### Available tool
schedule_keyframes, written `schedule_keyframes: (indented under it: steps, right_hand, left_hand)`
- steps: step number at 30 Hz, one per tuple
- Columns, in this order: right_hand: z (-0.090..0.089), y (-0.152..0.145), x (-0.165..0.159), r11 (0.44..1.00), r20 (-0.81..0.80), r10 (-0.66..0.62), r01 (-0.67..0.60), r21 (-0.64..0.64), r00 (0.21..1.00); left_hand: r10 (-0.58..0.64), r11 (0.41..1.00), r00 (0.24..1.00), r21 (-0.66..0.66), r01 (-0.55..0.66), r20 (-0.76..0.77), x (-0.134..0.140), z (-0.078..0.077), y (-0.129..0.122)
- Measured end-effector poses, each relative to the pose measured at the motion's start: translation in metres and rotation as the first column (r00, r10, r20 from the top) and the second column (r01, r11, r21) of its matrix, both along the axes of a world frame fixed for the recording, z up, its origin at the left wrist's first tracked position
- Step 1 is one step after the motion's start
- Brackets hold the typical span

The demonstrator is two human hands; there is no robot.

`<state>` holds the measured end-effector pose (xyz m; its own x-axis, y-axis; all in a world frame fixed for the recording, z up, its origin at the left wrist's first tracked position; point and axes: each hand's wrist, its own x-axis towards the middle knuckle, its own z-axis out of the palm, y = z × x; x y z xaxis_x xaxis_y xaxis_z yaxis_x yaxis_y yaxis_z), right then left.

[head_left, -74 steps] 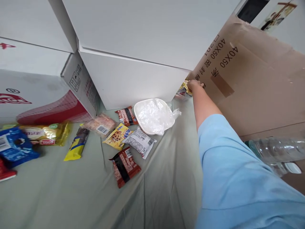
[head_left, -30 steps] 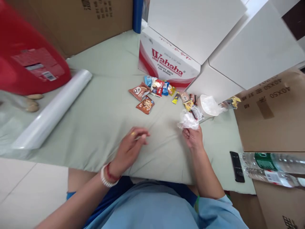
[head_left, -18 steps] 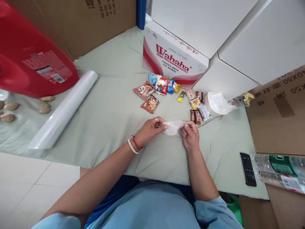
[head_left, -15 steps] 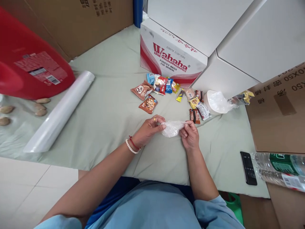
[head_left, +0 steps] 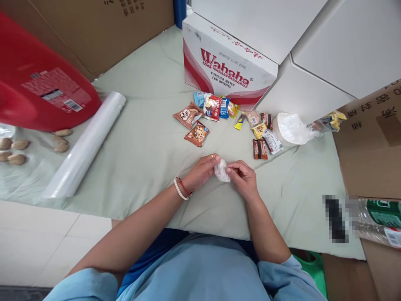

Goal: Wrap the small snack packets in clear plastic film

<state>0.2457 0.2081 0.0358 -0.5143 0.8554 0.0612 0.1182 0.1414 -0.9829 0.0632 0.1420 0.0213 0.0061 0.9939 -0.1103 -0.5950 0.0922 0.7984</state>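
Over the near part of a pale green cloth [head_left: 150,167], head view: the left hand [head_left: 202,173] pinches a crumpled piece of clear plastic film [head_left: 222,172] between thumb and fingers; the right hand [head_left: 244,179] grips its opposite edge between thumb and forefinger. Beyond the film lies a cookie-printed brown packet [head_left: 196,134]. Farther right, a cluster of small packets [head_left: 259,130] lies beside a white bowl [head_left: 278,133] holding more clear plastic [head_left: 293,127]. Behind stands a white-and-red Wahaha carton [head_left: 230,58]. At left, a whitish plastic roll [head_left: 87,144] lies diagonally near a red jug [head_left: 46,79] and brown oval pieces [head_left: 20,144].
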Motion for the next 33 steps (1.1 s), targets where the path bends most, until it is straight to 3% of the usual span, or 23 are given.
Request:
schedule_keyframes:
  steps: [2, 6, 12, 14, 17, 19, 21, 23, 26, 29, 33]
  right_hand:
    - [-0.001, 0.002, 0.001, 0.996, -0.054, -0.085, 0.083, -0.044, 0.995]
    - [-0.002, 0.014, 0.005, 0.944, -0.219, -0.271, 0.214, -0.251, 0.937]
    - [0.001, 0.022, 0.006, 0.895, -0.242, -0.363, 0.264, -0.36, 0.9]
    - [0.0, 0.021, 0.005, 0.906, -0.233, -0.351, 0.265, -0.331, 0.907]
    - [0.001, 0.016, 0.004, 0.942, -0.236, -0.268, 0.203, -0.269, 0.934]
    - [0.002, 0.013, 0.004, 0.953, -0.239, -0.197, 0.128, -0.274, 0.951]
    - [0.003, 0.012, 0.005, 0.943, -0.247, -0.16, 0.074, -0.324, 0.956]
    - [0.003, 0.013, 0.006, 0.925, -0.265, -0.17, 0.061, -0.375, 0.949]
    - [0.005, 0.016, 0.008, 0.912, -0.302, -0.199, 0.064, -0.405, 0.932]
    - [0.008, 0.017, 0.008, 0.901, -0.323, -0.189, 0.033, -0.432, 0.927]
    - [0.009, 0.012, 0.005, 0.879, -0.3, -0.072, -0.081, -0.47, 0.951]
  left_hand:
    - [-0.021, 1.0, 0.999, 0.024, 0.02, 0.047, -0.003, 0.003, -0.001]
    - [-0.001, 0.999, 0.999, 0.04, -0.001, 0.051, -0.012, 0.006, -0.001]
    - [0.154, 0.988, 0.985, -0.024, -0.152, 0.077, -0.022, 0.004, 0.002]
    - [0.133, 0.988, 0.991, -0.072, -0.133, -0.003, -0.022, 0.002, 0.002]
    - [0.005, 0.994, 0.99, -0.111, -0.021, -0.138, -0.019, -0.001, 0.003]
    - [-0.043, 0.997, 0.979, -0.076, 0.028, -0.197, -0.018, -0.002, 0.003]
    - [0.0, 1.0, 0.976, -0.007, -0.001, -0.217, -0.018, 0.0, 0.002]
    - [0.094, 0.994, 0.98, 0.065, -0.084, -0.176, -0.019, 0.004, 0.002]
    - [0.147, 0.985, 0.989, 0.088, -0.148, 0.022, -0.023, 0.009, 0.0]
    - [0.091, 0.995, 0.975, 0.011, -0.095, 0.204, -0.024, 0.01, 0.001]
    - [-0.057, 0.994, 0.989, -0.084, 0.069, 0.139, -0.018, 0.005, 0.001]
